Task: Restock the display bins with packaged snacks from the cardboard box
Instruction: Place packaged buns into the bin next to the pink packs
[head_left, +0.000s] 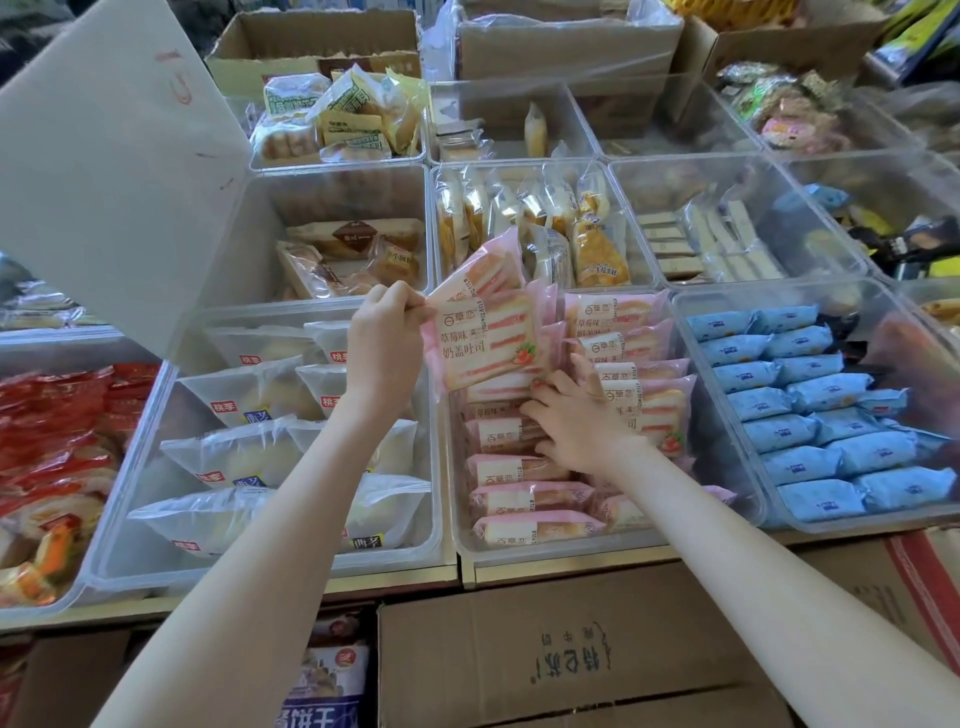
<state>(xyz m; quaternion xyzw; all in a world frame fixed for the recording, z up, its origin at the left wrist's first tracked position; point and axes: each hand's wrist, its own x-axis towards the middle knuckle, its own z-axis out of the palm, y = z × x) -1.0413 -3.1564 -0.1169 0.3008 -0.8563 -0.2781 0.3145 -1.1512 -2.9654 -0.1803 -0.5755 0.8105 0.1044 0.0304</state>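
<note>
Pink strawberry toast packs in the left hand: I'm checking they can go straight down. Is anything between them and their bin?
Yes. The right hand rests on the pink packs already in the clear bin, just under the held packs that the left hand pinches. Nothing else shows between them.

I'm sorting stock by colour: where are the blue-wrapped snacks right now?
In the head view, the blue-wrapped snacks fill the clear bin at front right, just right of the pink toast packs.
</note>
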